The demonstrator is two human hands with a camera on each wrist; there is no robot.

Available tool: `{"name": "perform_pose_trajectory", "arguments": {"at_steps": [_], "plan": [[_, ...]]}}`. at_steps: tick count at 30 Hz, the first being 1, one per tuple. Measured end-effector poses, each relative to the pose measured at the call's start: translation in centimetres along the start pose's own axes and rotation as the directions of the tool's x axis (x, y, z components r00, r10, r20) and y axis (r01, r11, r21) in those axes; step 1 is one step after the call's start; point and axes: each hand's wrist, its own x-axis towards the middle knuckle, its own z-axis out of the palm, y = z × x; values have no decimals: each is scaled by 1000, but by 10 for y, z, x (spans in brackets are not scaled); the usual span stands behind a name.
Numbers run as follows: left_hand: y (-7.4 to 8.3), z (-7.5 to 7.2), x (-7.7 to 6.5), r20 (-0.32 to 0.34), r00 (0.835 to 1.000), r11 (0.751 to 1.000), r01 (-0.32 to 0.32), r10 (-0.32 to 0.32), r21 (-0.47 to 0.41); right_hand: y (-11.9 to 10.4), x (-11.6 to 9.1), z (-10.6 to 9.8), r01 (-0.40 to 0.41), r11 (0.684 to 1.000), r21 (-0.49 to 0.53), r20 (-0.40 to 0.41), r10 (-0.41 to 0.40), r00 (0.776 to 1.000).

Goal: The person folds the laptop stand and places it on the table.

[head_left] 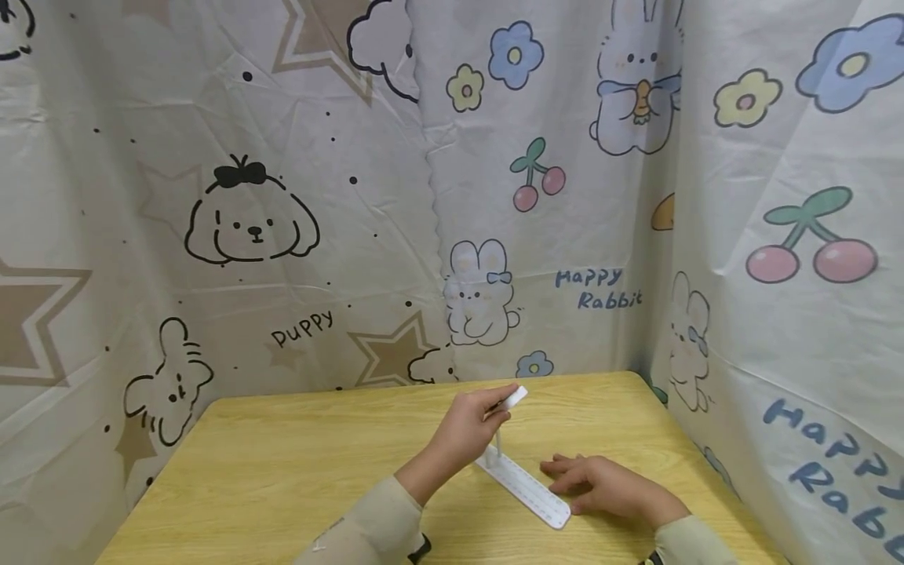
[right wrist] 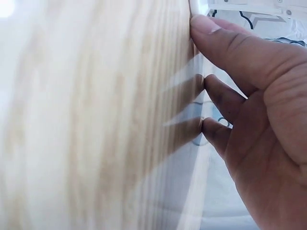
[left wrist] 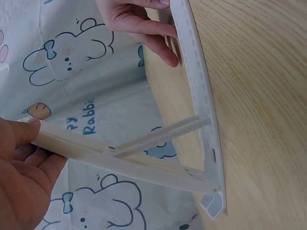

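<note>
A white folding stand [head_left: 531, 491] has a long slotted base strip flat on the wooden table. An arm [left wrist: 129, 167] hinges up from one end of the base, and a thin two-bar strut [left wrist: 163, 136] links arm and base partway along. My left hand [head_left: 462, 430] pinches the raised free end of the arm between thumb and fingers. Beside the opposite end of the base is my right hand [head_left: 617, 488], its thumb at the strip's edge. Its other fingertips [right wrist: 208, 125] rest on the tabletop, fingers spread and loosely bent.
The wooden table [head_left: 318, 447] reaches back to a printed curtain [head_left: 381, 235] with puppy, rabbit, flower and cherry drawings. More curtain [head_left: 798, 329] hangs along the right side, close to the table's right edge.
</note>
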Motion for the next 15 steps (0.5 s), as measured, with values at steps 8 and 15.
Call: {"name": "perform_pose_trajectory", "arguments": {"at_steps": [8,15], "plan": [[-6,-3,-4,19,1000,999,18,-17,-27,-6,7,7,77,996,-54,12,-77,997],[-9,-8,-6,43,999,996,21,-17,-86,-21,10,10,131,986,-101,43,-127,991]]}}
